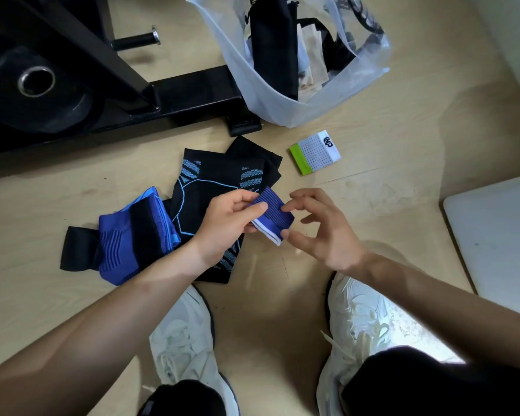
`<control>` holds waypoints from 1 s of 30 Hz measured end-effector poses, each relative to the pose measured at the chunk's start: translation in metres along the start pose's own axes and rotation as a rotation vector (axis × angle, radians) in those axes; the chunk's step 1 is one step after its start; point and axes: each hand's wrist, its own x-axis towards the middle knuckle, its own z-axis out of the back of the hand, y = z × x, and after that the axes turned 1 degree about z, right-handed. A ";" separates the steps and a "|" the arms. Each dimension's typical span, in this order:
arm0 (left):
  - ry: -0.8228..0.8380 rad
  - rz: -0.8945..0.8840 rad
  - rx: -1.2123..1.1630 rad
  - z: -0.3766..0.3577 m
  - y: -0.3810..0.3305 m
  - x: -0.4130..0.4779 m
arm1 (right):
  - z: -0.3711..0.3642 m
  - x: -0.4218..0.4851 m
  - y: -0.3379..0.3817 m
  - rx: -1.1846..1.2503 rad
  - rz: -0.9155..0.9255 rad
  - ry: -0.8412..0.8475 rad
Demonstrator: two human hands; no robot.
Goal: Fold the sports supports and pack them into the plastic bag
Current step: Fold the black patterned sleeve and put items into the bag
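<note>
Pinching a folded purple wristband (273,216) between thumb and curled fingers, the left hand (225,225) held it over the black knee supports (210,187) on the wooden floor (373,139). The right hand (323,235) stood beside it, fingers spread and loose, tips at the band's edge, gripping nothing. The plastic bag (237,67) gaped farther off, a green-edged wristband (315,152) near it.

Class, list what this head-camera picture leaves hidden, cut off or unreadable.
Head view:
The plastic bag top, cut off by the upper edge.
The black support middle, under the left hand.
The purple wristband underside, turned away and behind that pinching hand.
The green-edged wristband logo, too small to read.
</note>
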 end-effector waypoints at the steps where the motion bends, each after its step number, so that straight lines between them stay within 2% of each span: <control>1: 0.030 -0.004 0.008 0.001 -0.002 -0.001 | 0.004 0.002 0.003 0.054 -0.011 0.009; 3: 0.076 -0.009 -0.002 0.002 -0.006 -0.002 | 0.010 0.006 0.013 0.163 -0.006 0.057; 6: 0.075 -0.027 -0.009 0.003 -0.016 -0.003 | 0.014 0.013 0.030 0.204 0.036 0.087; 11: -0.066 -0.101 0.039 0.003 -0.040 -0.006 | 0.033 0.025 0.053 0.097 0.058 0.100; 16: -0.325 -0.461 0.179 0.015 -0.077 -0.012 | 0.080 0.037 0.086 0.113 0.119 -0.026; 21: -0.627 -0.888 0.546 0.024 -0.122 -0.020 | 0.114 0.069 0.114 0.007 0.238 -0.141; 23: -0.714 -1.007 0.667 0.025 -0.138 -0.016 | 0.120 0.088 0.123 -0.120 0.282 -0.167; 26: -0.738 -1.005 0.805 0.027 -0.160 0.000 | 0.123 0.128 0.130 -0.411 0.331 -0.127; 30: -0.673 -0.798 0.891 0.034 -0.176 0.026 | 0.110 0.182 0.129 -0.687 0.325 -0.002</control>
